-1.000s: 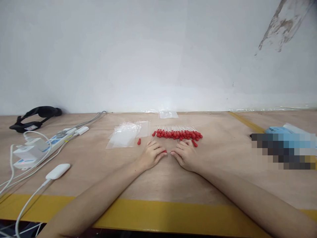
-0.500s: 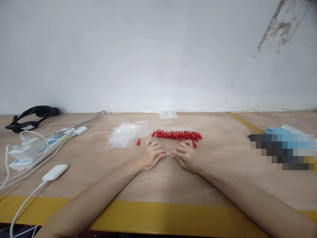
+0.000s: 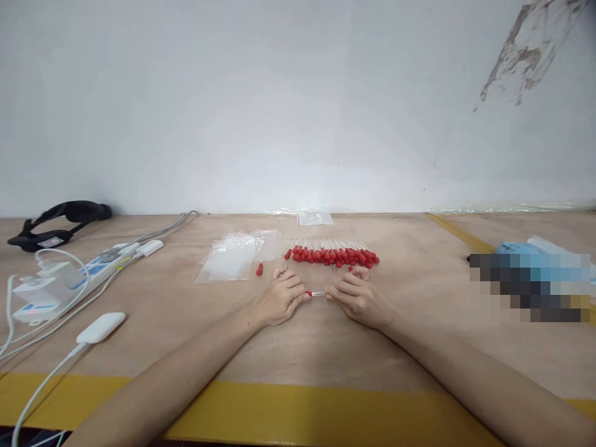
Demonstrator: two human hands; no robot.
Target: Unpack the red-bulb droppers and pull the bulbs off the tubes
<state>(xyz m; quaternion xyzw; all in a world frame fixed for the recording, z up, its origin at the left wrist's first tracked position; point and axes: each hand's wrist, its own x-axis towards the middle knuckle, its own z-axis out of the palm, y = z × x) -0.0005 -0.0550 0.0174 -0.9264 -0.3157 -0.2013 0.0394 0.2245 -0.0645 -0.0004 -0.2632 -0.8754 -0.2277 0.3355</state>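
Observation:
A glass dropper (image 3: 318, 293) with a red rubber bulb lies level between my two hands, just above or on the table. My left hand (image 3: 283, 299) is closed, pinching the red bulb end. On the other side my right hand (image 3: 357, 298) pinches the far part of the clear glass tube. Beyond both hands is a row of red-bulbed droppers (image 3: 333, 256), tubes pointing to the wall. Several loose glass tubes (image 3: 335, 272) lie by my right fingers, partly hidden. A loose red rubber bulb (image 3: 259, 269) rests beyond my left hand.
Clear plastic bags (image 3: 230, 259) are spread left of the droppers, and another bag (image 3: 315, 218) lies by the wall. At left are a power strip (image 3: 100, 267) with cables, a white adapter (image 3: 101, 327) and a black strapped item (image 3: 46, 239). Blue packaging (image 3: 521, 251) sits at right.
My right hand has shifted slightly right, and a little more of the glass tube shows between the hands. The left hand keeps its pinch on the red bulb.

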